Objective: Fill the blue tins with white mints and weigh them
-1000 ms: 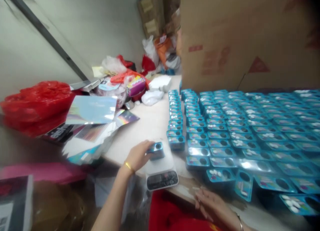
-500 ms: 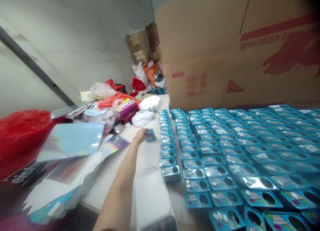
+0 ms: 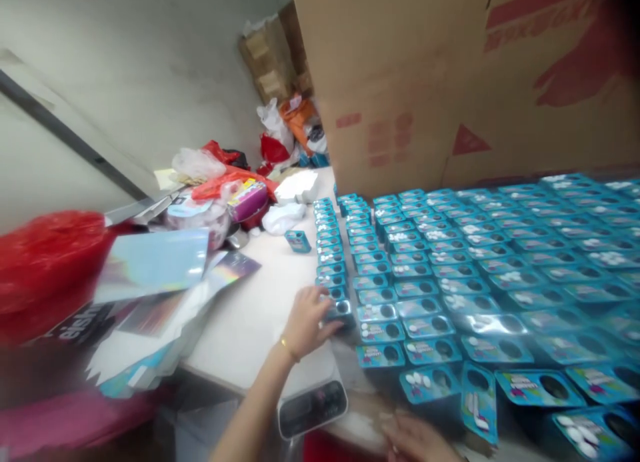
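My left hand (image 3: 306, 323) is curled round a blue tin (image 3: 341, 310) at the near end of the leftmost row of blue tins (image 3: 327, 249). A small white scale (image 3: 311, 401) lies just below that hand at the table edge. One blue tin (image 3: 299, 241) stands alone on the white table, left of the rows. My right hand (image 3: 417, 441) rests at the bottom edge, blurred, near the front tins. Many more blue tins (image 3: 480, 282) with round windows cover the right of the table.
A large cardboard box (image 3: 450, 82) stands behind the tins. Shiny holographic sheets (image 3: 155, 265) and a red plastic bag (image 3: 45, 269) pile up at the left. Bags and white packets (image 3: 295, 189) crowd the far table end, with more cartons (image 3: 270, 55) against the wall.
My left hand carried a tin from the scale, set it alone at the far left of the rows, then came back and closed on the nearest tin of the left row.
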`<state>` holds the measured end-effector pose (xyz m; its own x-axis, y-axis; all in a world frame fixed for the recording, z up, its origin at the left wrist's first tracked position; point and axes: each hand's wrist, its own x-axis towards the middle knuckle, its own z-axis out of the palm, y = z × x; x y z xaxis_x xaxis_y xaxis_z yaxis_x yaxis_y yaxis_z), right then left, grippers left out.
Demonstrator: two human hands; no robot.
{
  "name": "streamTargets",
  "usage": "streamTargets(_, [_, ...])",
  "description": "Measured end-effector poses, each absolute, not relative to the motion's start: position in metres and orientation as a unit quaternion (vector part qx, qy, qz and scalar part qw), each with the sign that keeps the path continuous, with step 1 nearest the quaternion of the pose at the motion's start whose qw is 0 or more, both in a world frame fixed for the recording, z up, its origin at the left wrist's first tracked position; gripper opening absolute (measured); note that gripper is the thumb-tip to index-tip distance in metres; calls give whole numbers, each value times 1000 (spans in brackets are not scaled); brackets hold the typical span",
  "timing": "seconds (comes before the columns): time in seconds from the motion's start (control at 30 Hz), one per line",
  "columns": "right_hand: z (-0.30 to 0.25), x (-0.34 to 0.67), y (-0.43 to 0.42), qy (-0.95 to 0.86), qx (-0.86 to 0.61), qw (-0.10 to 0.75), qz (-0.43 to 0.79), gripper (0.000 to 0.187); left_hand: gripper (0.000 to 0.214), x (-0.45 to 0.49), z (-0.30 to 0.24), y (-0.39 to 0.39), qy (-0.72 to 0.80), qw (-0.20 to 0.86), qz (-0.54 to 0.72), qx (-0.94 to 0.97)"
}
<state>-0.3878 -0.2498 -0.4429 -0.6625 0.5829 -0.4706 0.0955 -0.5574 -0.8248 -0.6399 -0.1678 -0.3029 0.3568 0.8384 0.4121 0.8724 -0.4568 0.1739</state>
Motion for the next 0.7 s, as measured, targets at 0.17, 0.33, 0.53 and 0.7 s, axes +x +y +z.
streamTargets(0.17, [-442, -388, -261, -419, -367, 201, 806, 62, 14, -615, -335, -172, -560, 106, -153, -807])
streamTargets(0.33, [-436, -385, -265, -406, -354, 217, 814, 60, 6, -609, -306, -193, -556, 115, -136, -812])
streamTargets(0.53, [-434, -381, -269, -425, -355, 219, 803, 56, 12, -632, -256, -241, -594, 50, -71, -800])
streamTargets(0.7, [-426, -386, -270, -479, -381, 195, 766, 56, 13, -654, -276, -253, -613, -11, -58, -788])
